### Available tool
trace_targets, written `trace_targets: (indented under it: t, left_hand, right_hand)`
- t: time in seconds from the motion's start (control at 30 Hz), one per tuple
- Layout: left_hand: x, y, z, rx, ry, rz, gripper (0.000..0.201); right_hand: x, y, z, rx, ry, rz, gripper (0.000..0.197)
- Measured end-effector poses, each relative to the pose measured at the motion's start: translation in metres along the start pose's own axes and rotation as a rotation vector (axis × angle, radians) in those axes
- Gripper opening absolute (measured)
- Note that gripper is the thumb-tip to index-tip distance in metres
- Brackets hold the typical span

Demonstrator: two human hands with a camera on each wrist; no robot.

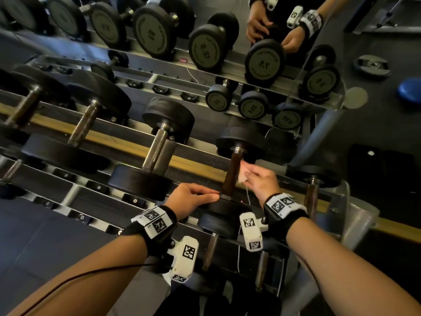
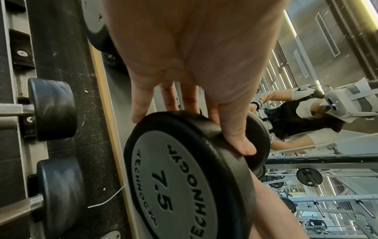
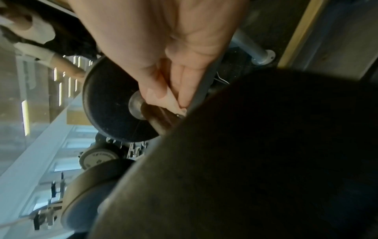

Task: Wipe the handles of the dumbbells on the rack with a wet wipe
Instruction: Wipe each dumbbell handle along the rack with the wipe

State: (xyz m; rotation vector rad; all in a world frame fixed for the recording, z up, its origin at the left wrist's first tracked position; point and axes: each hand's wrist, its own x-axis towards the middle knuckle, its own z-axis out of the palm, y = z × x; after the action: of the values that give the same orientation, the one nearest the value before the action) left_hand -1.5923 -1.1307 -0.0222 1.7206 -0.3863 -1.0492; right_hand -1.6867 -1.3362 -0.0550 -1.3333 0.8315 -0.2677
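A 7.5 dumbbell lies on the rack's top tier, its dark brown handle (image 1: 232, 174) running away from me. My left hand (image 1: 210, 196) grips the near black head (image 1: 224, 207); in the left wrist view the thumb and fingers (image 2: 239, 142) straddle the rim of that head (image 2: 180, 177). My right hand (image 1: 248, 176) pinches a pale wet wipe (image 1: 244, 172) and holds it against the right side of the handle, near the far head (image 1: 239, 140). In the right wrist view the wipe (image 3: 171, 100) meets the handle (image 3: 157, 119) beside its collar.
More dumbbells fill the rack: a bigger one (image 1: 157, 151) to the left and one (image 1: 312, 197) close on the right. Smaller handles (image 1: 210, 249) sit on the lower tier beneath my wrists. A mirror behind the rack (image 1: 227, 71) reflects dumbbells and my hands.
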Motion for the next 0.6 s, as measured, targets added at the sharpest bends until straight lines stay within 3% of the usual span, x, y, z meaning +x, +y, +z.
trace_targets:
  t: [0.17, 0.33, 0.5, 0.6]
  left_hand:
    - [0.003, 0.005, -0.003, -0.020, -0.062, -0.038, 0.011]
    - [0.005, 0.009, -0.006, 0.007, -0.094, -0.080, 0.022]
    - [0.006, 0.005, -0.007, 0.021, -0.096, -0.087, 0.032]
    - [0.007, 0.005, -0.007, 0.001, -0.102, -0.101, 0.023]
  right_hand:
    - [-0.004, 0.000, -0.016, -0.112, -0.171, -0.031, 0.041]
    - [0.015, -0.015, -0.022, -0.220, 0.054, -0.102, 0.034]
    - [0.002, -0.013, 0.001, -0.374, -0.008, -0.179, 0.030]
    - [-0.016, -0.011, 0.004, -0.466, 0.021, -0.259, 0.027]
